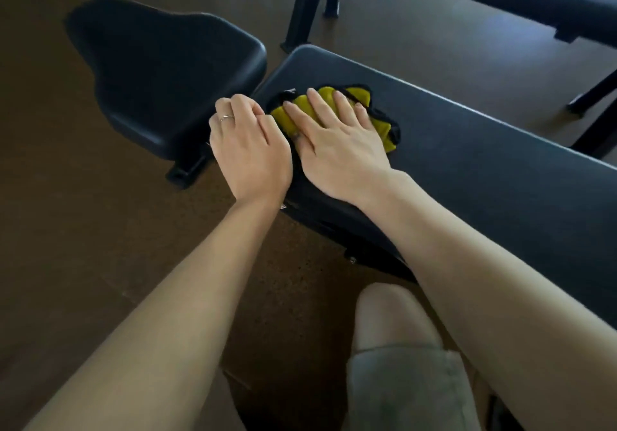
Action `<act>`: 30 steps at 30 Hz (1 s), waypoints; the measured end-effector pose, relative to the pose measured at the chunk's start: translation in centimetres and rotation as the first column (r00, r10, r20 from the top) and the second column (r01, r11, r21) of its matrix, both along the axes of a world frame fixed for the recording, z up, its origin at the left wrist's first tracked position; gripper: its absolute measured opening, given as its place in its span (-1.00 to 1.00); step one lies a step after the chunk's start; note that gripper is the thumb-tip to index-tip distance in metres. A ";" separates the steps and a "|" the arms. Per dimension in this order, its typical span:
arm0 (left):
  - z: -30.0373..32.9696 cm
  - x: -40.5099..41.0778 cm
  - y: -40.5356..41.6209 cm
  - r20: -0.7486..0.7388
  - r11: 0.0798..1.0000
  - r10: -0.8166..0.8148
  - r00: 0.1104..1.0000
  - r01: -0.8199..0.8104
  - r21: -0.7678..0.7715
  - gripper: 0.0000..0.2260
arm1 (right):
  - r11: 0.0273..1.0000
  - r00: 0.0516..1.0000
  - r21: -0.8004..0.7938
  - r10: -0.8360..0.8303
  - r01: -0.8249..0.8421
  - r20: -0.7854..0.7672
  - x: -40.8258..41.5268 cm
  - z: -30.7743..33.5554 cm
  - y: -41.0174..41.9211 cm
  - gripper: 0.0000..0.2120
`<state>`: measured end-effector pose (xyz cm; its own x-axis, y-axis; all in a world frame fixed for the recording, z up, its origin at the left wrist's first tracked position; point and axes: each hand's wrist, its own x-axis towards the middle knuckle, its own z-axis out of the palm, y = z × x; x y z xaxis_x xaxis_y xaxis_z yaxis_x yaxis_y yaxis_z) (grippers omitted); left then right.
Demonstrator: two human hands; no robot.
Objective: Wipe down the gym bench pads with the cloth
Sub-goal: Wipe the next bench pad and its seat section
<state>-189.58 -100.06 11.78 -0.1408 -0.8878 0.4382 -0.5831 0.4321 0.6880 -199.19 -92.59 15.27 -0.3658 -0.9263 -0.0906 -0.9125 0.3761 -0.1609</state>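
Stretching rightward, the long black padded bench pad point(467, 163) carries a crumpled yellow cloth with dark edging point(377, 120) near its end, pressed under the flat, straight-fingered right hand point(337, 143), while the left hand point(247, 146), fingers curled, grips the pad's edge beside it.

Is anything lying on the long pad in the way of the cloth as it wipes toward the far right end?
Nothing visible does. The right hand presses the cloth flat on the long pad, whose surface rightward shows bare.
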 end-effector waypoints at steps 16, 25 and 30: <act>-1.9 2.6 1.6 -0.519 0.827 0.096 0.849 0.222 0.516 -0.45 | 0.993 0.927 -0.093 0.027 -0.066 -0.374 -0.5 -2.2 22.0 -0.42; -1.9 2.5 2.1 -0.539 0.854 0.102 0.836 0.205 0.479 -0.44 | 0.947 0.898 -0.116 0.238 -0.299 -0.369 -0.9 -1.8 13.1 -0.46; -1.7 3.5 2.3 -0.536 0.872 0.034 0.844 0.237 0.429 -0.50 | 0.938 0.896 -0.146 0.244 -0.315 -0.372 1.5 -1.8 7.3 -0.46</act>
